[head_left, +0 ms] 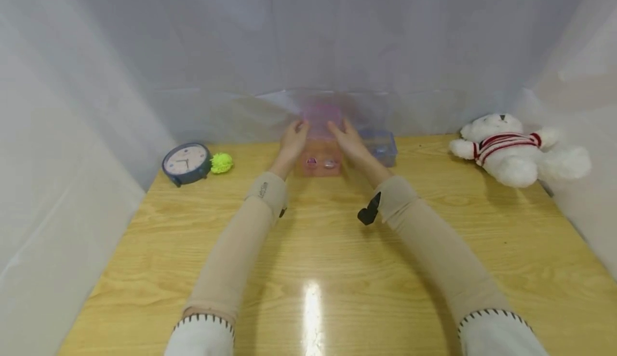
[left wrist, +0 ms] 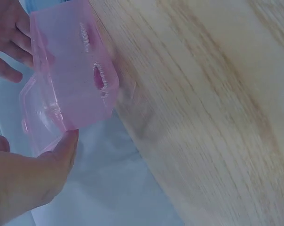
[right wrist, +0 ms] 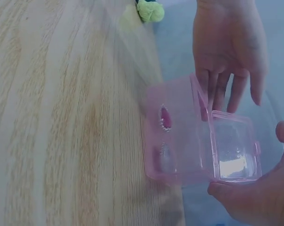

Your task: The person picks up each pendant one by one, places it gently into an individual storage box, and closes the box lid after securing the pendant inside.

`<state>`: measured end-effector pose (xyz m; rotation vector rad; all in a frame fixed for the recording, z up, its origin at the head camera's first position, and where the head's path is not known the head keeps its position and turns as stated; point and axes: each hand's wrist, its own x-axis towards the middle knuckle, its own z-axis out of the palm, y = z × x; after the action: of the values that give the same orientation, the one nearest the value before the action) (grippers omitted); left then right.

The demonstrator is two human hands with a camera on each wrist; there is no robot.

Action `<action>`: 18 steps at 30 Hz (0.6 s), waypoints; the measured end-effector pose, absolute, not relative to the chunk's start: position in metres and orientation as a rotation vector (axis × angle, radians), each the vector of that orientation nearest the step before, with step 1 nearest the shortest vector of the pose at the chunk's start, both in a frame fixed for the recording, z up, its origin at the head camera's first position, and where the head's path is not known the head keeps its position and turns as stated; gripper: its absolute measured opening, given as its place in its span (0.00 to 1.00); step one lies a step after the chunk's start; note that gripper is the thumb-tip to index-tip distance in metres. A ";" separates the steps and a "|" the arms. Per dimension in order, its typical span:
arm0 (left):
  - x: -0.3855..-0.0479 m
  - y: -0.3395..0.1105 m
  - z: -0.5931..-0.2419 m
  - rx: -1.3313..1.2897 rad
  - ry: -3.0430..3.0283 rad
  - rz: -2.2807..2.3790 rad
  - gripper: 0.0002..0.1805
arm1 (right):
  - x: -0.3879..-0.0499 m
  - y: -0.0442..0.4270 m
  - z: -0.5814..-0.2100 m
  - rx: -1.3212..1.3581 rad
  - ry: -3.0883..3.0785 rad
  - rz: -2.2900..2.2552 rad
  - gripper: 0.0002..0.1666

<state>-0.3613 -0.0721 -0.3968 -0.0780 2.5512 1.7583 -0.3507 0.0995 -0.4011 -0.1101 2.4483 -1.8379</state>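
Observation:
A see-through pink box [head_left: 320, 151] stands at the table's back edge, its hinged lid [right wrist: 233, 148] raised. Inside lie a small pink piece with a beaded rim [right wrist: 166, 117] and a paler, clear one [right wrist: 166, 159]. At the lid's left side is my left hand [head_left: 293, 141], its thumb touching the lid's corner by the hinge in the left wrist view. My right hand [head_left: 351, 141] mirrors it on the right, thumb at the lid's corner. Both hands' fingers are extended, not curled round the lid.
A blue see-through box [head_left: 384, 147] stands just right of the pink one, partly behind my right wrist. Far left are a round clock [head_left: 186, 162] and a yellow-green pompom [head_left: 222, 163]. A white plush bear [head_left: 513, 150] lies far right. A pale sheet [head_left: 270, 51] hangs behind the table.

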 end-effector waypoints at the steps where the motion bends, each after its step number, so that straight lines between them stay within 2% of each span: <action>1: -0.362 -0.072 -0.397 -0.068 2.571 1.754 0.35 | -0.350 0.099 -0.401 -0.108 2.468 -1.822 0.49; 6: -0.362 -0.071 -0.396 -0.045 2.571 1.807 0.33 | -0.349 0.096 -0.400 -0.050 2.525 -1.768 0.57; 9: -0.360 -0.070 -0.395 -0.063 2.525 1.900 0.34 | -0.350 0.094 -0.399 -0.031 2.531 -1.800 0.58; 13: -0.358 -0.071 -0.399 -0.102 2.463 1.980 0.39 | -0.349 0.093 -0.400 -0.040 2.516 -1.860 0.51; 18: -0.356 -0.073 -0.406 -0.119 2.458 1.993 0.36 | -0.349 0.092 -0.403 -0.079 2.602 -1.775 0.42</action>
<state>-0.3561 -0.0726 -0.4059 -0.1195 2.4576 1.9933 -0.3487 0.0924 -0.4027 -0.0794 2.6023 -1.7747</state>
